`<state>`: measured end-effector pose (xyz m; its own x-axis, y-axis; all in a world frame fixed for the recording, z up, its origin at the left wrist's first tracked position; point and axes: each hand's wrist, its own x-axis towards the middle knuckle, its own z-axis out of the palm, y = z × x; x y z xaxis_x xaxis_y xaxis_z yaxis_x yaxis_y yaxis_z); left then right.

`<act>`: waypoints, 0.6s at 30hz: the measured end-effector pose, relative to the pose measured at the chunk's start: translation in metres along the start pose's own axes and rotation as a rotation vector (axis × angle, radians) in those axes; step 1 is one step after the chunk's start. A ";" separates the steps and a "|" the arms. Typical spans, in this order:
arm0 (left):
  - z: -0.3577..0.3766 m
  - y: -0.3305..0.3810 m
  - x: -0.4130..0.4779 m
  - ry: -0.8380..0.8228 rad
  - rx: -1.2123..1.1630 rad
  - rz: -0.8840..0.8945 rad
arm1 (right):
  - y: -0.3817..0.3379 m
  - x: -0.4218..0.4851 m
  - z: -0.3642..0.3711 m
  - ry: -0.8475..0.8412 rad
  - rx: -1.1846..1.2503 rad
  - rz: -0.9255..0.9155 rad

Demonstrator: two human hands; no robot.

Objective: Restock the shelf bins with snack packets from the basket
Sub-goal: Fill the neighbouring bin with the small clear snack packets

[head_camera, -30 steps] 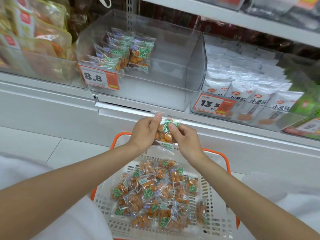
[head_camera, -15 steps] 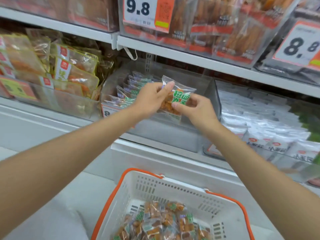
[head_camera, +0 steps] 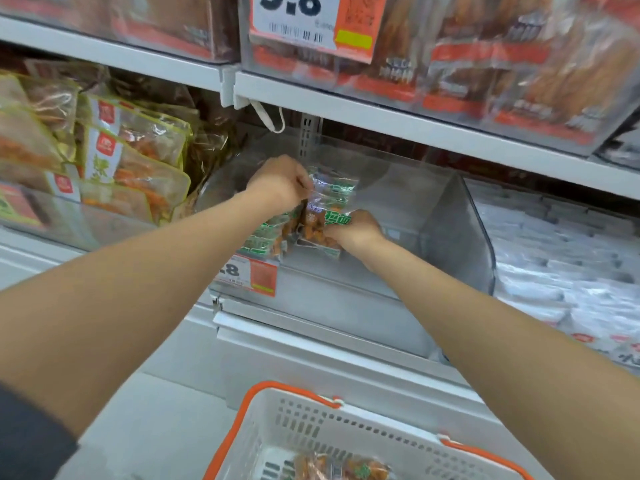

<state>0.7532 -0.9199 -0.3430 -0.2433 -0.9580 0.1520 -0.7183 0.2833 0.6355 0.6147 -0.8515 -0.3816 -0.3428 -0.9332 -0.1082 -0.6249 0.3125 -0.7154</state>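
Where both arms reach in, taking the clear bin as the mark for everything else. Above the bin, the long white shelf, stacked with reddish packs behind a big price card. Below and in front of the bin, the white basket with its orange rim, a few loose packets lying at the bottom. Left of the bin, yellow-edged bags leaning in a neighbouring container; right of it, rows of white packets. Inside the bin, at its left front, a row of standing packets with green labels. Just right of that row, also inside the bin, the held packet, roughly upright and grasped from two ends: left grip clenched in a pinch on the top edge, right grip pinching the lower part from the right. On the bin's front wall, lower left, a small orange-and-white price tag, partly hidden by the left forearm.
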 end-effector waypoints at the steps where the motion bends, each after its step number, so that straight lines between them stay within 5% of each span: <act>1: 0.000 -0.001 0.000 0.009 0.009 0.000 | -0.001 -0.004 0.000 -0.028 -0.049 -0.007; 18: -0.013 -0.001 -0.042 0.047 0.231 0.129 | 0.006 -0.017 -0.011 -0.121 -0.030 0.067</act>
<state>0.7728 -0.8809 -0.3399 -0.3161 -0.9126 0.2591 -0.8141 0.4012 0.4198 0.6088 -0.8318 -0.3764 -0.2982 -0.9241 -0.2390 -0.6251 0.3782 -0.6828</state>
